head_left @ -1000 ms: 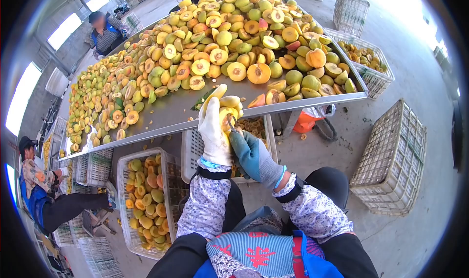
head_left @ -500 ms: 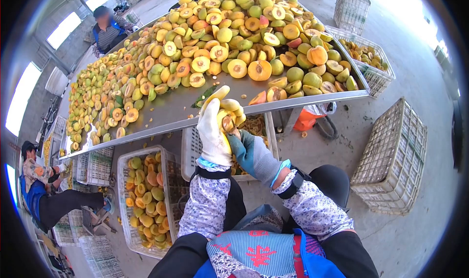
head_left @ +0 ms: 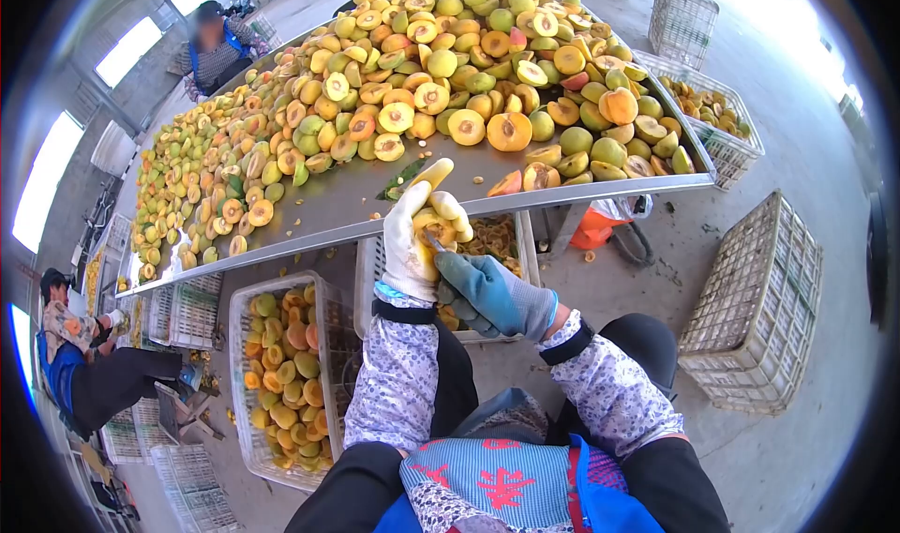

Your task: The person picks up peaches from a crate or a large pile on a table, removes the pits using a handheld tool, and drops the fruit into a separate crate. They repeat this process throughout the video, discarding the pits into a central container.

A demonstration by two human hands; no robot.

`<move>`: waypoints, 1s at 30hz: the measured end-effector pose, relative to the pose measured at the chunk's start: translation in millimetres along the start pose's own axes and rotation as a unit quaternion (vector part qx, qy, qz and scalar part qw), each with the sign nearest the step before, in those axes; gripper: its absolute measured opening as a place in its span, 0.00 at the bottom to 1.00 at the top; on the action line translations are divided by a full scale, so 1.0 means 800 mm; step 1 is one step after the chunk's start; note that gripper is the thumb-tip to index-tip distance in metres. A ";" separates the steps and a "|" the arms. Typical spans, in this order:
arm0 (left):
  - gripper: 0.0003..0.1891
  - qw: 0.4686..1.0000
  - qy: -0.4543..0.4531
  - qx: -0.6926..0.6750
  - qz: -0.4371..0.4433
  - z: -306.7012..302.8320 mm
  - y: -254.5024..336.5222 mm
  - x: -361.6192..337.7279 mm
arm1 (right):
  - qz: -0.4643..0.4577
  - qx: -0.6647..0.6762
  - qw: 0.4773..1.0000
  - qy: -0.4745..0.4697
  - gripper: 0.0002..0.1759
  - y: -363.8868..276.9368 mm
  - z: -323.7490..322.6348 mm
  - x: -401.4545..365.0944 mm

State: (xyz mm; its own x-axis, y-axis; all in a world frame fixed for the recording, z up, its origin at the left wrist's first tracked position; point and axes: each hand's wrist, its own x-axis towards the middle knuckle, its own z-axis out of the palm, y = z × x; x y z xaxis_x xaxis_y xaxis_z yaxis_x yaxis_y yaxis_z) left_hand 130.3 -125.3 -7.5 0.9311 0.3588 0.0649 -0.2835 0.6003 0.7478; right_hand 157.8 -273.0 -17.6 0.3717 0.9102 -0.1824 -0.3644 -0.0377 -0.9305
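My left hand (head_left: 407, 252), in a white glove stained yellow, is closed around a peach half (head_left: 439, 226) with its cut face turned up. My right hand (head_left: 502, 294), in a blue and grey glove, grips a small knife (head_left: 431, 240). Only a short piece of its thin blade shows, at the cut face of the fruit; the handle is hidden in my fingers. Both hands are just in front of the edge of a metal table (head_left: 347, 195). A heap of halved peaches (head_left: 394, 74) covers much of that table.
Below my hands stands a crate (head_left: 530, 252) holding fruit scraps. A crate of peach halves (head_left: 323, 374) is at my left, and an upturned crate (head_left: 755, 308) at my right. One person (head_left: 70, 345) sits at the left; another (head_left: 217, 50) sits beyond the table.
My right hand has turned and drawn slightly down from the peach half, and the blade now shows. My left hand still holds the fruit. The view has shifted slightly.
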 end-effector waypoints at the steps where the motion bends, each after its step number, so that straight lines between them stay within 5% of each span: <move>1: 0.24 1.000 0.028 -0.009 0.007 0.004 -0.003 -0.003 | -0.065 -0.113 0.990 0.057 0.30 0.007 0.005 0.003; 2: 0.24 0.998 0.057 -0.018 0.016 0.009 -0.004 -0.006 | -0.188 -0.167 0.962 0.102 0.28 0.051 -0.004 0.026; 4: 0.25 0.995 0.085 -0.045 0.025 0.012 -0.001 -0.012 | -0.041 -0.102 0.992 0.056 0.29 0.014 0.009 0.005; 8: 0.23 0.996 -0.058 0.060 0.010 -0.004 0.012 -0.009 | 0.138 0.175 0.964 -0.143 0.32 -0.008 0.000 -0.010; 12: 0.24 0.999 -0.010 0.041 0.020 0.005 0.012 0.000 | 0.119 0.153 0.976 -0.102 0.33 -0.006 0.007 -0.013; 15: 0.21 0.995 0.059 -0.057 0.064 -0.022 0.024 0.005 | 0.038 -0.147 0.986 0.065 0.29 0.027 0.003 -0.002; 18: 0.20 0.973 0.181 0.046 0.137 -0.061 0.074 -0.035 | -0.059 -0.552 0.813 0.176 0.23 0.085 -0.038 0.002; 20: 0.19 0.910 0.317 0.235 0.130 -0.108 0.118 -0.079 | -0.015 -0.556 0.811 0.180 0.21 0.055 -0.030 -0.008; 21: 0.16 0.838 0.401 0.360 0.092 -0.130 0.140 -0.093 | 0.006 -0.557 0.810 0.183 0.20 0.039 -0.025 -0.011; 22: 0.16 0.612 0.396 0.662 0.174 -0.214 0.150 -0.114 | -0.002 -0.566 0.799 0.201 0.21 0.033 -0.023 -0.011; 23: 0.16 0.527 0.455 0.704 0.143 -0.219 0.158 -0.126 | -0.029 -0.555 0.805 0.208 0.21 0.037 -0.024 -0.008; 25: 0.15 0.487 0.453 0.711 0.231 -0.172 0.152 -0.113 | -0.084 -0.534 0.811 0.223 0.21 0.049 -0.031 0.003; 27: 0.14 0.599 0.301 0.684 0.288 -0.089 0.126 -0.073 | -0.019 -0.568 0.795 0.210 0.20 0.059 -0.040 0.002; 30: 0.13 0.674 0.136 0.661 0.301 0.015 0.060 0.007 | 0.003 -0.565 0.795 0.220 0.19 0.050 -0.041 -0.003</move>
State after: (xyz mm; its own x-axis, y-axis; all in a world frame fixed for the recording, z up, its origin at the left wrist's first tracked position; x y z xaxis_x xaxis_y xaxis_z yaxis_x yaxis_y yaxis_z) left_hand 124.3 -103.2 36.9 0.6121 0.4784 0.6296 0.0286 -0.8091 0.5869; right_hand 170.5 -290.4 -64.8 0.7261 0.6858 -0.0498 0.5407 -0.6142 -0.5748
